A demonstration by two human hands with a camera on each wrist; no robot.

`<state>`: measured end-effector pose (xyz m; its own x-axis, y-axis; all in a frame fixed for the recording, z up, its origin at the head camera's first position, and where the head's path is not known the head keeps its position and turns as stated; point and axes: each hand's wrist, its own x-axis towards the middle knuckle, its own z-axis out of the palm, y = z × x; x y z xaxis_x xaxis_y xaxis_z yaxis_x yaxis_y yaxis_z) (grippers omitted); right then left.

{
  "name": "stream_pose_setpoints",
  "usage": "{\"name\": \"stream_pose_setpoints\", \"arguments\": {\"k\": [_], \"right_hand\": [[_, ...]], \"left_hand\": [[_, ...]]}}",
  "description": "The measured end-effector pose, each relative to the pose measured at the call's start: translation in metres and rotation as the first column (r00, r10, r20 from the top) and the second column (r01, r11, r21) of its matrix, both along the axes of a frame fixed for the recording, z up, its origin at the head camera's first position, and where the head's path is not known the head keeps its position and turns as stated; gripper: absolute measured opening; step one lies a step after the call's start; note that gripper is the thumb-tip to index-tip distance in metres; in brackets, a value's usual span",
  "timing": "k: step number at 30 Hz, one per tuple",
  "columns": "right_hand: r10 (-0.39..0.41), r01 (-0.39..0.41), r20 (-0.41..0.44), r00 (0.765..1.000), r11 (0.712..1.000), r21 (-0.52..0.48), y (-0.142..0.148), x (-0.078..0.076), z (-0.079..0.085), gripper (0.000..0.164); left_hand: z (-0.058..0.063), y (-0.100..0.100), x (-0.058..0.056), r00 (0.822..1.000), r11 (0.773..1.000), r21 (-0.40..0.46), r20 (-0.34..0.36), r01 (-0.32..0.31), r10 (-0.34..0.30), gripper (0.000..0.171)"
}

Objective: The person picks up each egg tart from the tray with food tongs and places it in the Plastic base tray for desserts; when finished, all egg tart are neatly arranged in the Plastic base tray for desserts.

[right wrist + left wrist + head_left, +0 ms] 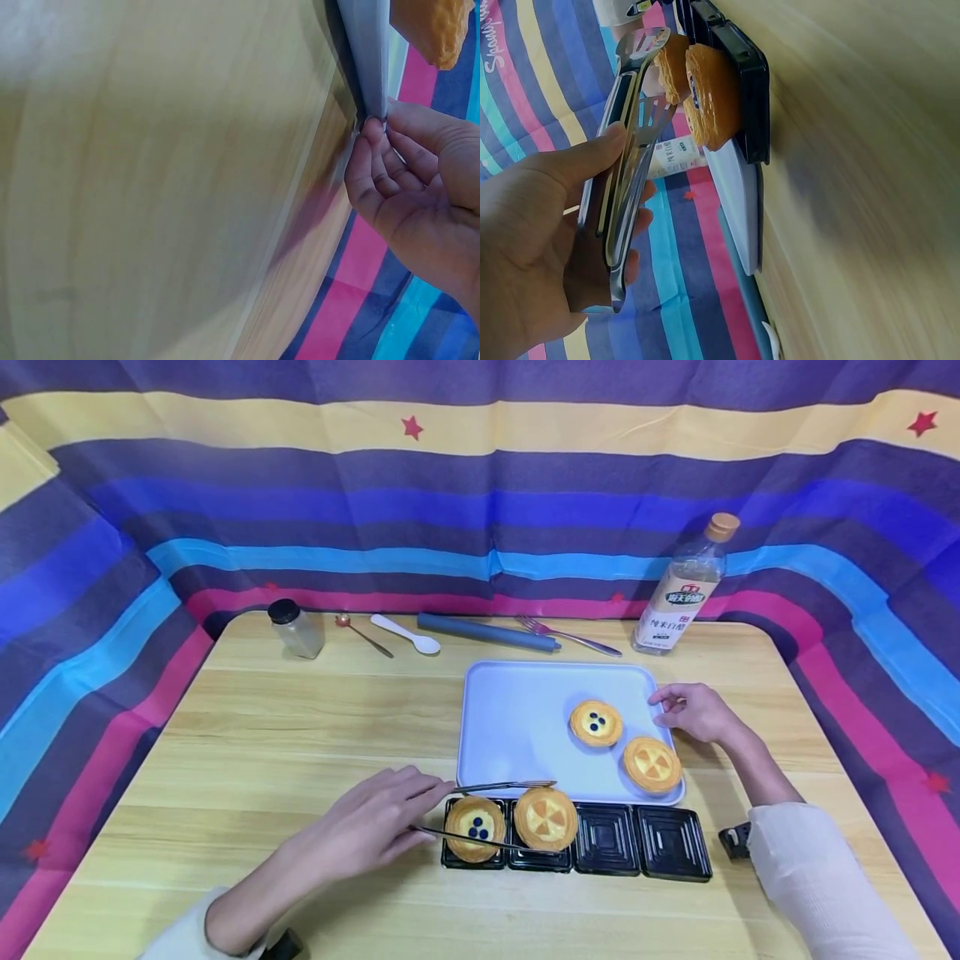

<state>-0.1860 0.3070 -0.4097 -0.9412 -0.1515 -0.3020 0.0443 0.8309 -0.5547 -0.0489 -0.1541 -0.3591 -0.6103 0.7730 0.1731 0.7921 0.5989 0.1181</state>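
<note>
My left hand point(382, 818) holds metal tongs point(615, 180). Their tips stand on either side of an egg tart with an orange wedge pattern point(546, 820), over the second compartment of a black plastic tray point(675, 843). Whether that tart touches the bottom cannot be told. A tart with dark berries point(476, 831) sits in the leftmost compartment, partly crossed by the lower tong arm. At the right rim of the pale lilac serving tray point(517, 718), my right hand point(420, 172) pinches the edge between thumb and fingers. On that tray lie a berry tart point(596, 723) and a wedge-patterned tart point(652, 766).
Along the table's back edge are a black-lidded jar point(298, 631), a small metal spoon point(366, 637), a white spoon point(407, 635), a blue-grey rod point(487, 632), a fork point(572, 636) and a vinegar bottle point(678, 597). Striped cloth point(480, 510) surrounds the table.
</note>
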Motion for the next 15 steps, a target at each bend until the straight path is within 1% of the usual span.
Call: {"name": "stream_pose_setpoints", "arguments": {"k": [9, 15], "right_hand": [[-0.011, 0.011, 0.021, 1.000, 1.000, -0.003, -0.0009, 0.0002, 0.0003, 0.032], [-0.004, 0.004, 0.016, 1.000, 1.000, -0.003, 0.0001, 0.0000, 0.0007, 0.032]], "left_hand": [[-0.0031, 0.0021, 0.0035, 1.000, 1.000, -0.019, -0.005, 0.008, -0.008, 0.060], [-0.0042, 0.0027, 0.0041, 1.000, 1.000, -0.030, -0.002, 0.006, -0.006, 0.060]]}}
